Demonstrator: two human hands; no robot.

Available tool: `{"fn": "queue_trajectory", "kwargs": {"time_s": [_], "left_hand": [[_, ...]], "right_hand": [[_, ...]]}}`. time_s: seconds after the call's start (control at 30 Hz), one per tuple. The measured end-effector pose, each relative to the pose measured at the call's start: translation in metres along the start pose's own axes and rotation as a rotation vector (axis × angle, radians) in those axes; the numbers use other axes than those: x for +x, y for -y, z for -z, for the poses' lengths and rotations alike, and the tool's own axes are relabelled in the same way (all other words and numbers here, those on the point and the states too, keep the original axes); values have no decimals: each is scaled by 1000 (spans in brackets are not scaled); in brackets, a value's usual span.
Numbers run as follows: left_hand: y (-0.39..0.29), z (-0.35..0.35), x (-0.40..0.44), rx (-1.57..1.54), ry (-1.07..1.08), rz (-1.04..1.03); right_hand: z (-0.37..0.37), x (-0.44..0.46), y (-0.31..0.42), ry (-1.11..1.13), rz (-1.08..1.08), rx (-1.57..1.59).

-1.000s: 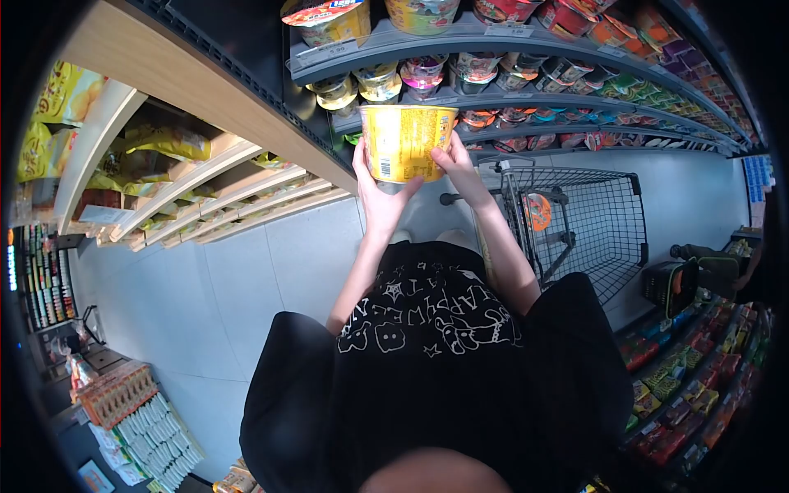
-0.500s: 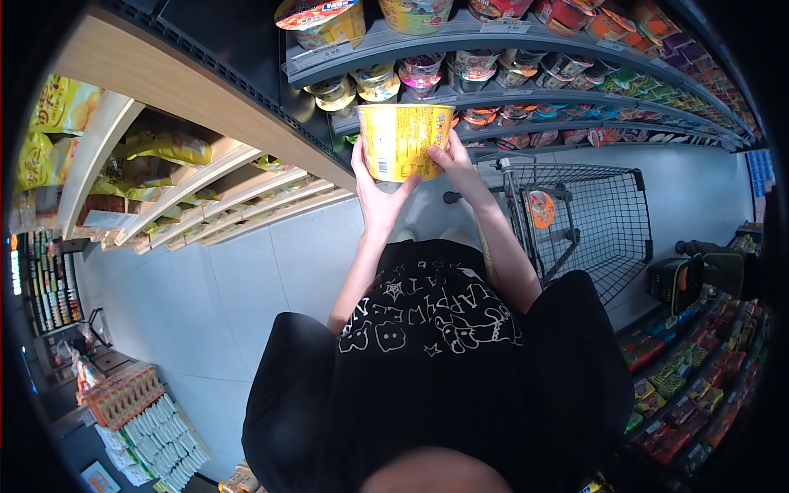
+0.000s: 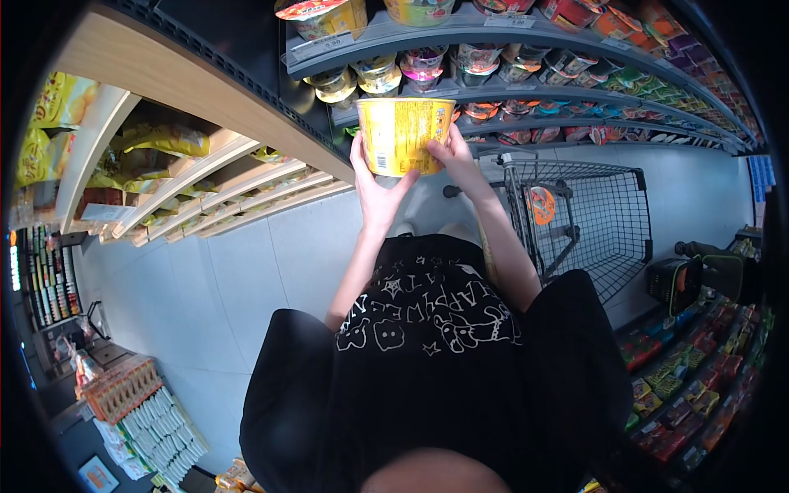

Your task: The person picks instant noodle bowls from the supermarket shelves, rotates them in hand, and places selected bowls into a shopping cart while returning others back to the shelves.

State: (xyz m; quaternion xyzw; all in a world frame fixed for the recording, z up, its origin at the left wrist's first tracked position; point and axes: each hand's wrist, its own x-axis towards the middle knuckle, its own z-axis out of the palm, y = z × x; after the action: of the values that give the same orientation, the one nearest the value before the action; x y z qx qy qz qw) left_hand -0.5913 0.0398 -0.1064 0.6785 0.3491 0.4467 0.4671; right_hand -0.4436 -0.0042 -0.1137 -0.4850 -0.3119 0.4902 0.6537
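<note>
A yellow tub (image 3: 400,135) with small print and a barcode on its side is held up in front of the shelves. My left hand (image 3: 380,193) grips it from the left, thumb on the lower front. On the other side my right hand (image 3: 457,164) holds it, with its thumb pressed on the printed face. The tub is upright, its rim at the top. Both hands' remaining fingers are partly hidden behind it.
Dark shelves (image 3: 394,41) of instant noodle bowls curve across the top. A wire shopping cart (image 3: 608,205) stands at the right. Wooden racks (image 3: 164,74) with yellow packets are at the left. Green-rimmed baskets (image 3: 674,283) and more packets lie at far right.
The tub and both hands have moved up very slightly in view. The grip on the tub looks the same.
</note>
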Motion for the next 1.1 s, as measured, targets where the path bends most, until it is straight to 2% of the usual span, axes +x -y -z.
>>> {"fn": "queue_trajectory", "kwargs": {"time_s": [0.27,0.33,0.37,0.5,0.57,0.63,0.67,0.7,0.73,0.83,0.87,0.93,1.03,1.1], "left_hand": [[5,-1,0,2,-25,-2],[9,-1,1,-190,-111,-62],[11,3,0,-190,-112,-62],[0,14,7,-219,-225,-61],[7,17,9,-270,-198,84],[11,17,9,-384,-118,137],[11,15,5,-598,-64,288],[8,14,4,-810,-7,440],[12,14,1,-815,59,525],[28,10,-2,-1003,66,571],[20,12,1,-1013,34,538],[17,16,5,-954,7,479],[25,25,12,-820,-28,408],[31,29,13,-586,-38,431]], "right_hand": [[1,1,-3,4,-4,41],[2,1,-3,9,45,-14],[4,1,-4,10,45,-15],[16,-2,-10,162,122,77],[18,-5,-10,219,144,95],[19,-11,-9,291,47,204],[22,-12,-13,292,47,202],[24,-13,-17,321,-40,241],[26,-14,-19,348,-128,279],[11,-14,-14,230,-91,282],[8,-11,-9,232,-92,281],[5,-4,0,161,164,6],[0,-2,9,223,135,2],[-2,-5,11,237,70,3]]}}
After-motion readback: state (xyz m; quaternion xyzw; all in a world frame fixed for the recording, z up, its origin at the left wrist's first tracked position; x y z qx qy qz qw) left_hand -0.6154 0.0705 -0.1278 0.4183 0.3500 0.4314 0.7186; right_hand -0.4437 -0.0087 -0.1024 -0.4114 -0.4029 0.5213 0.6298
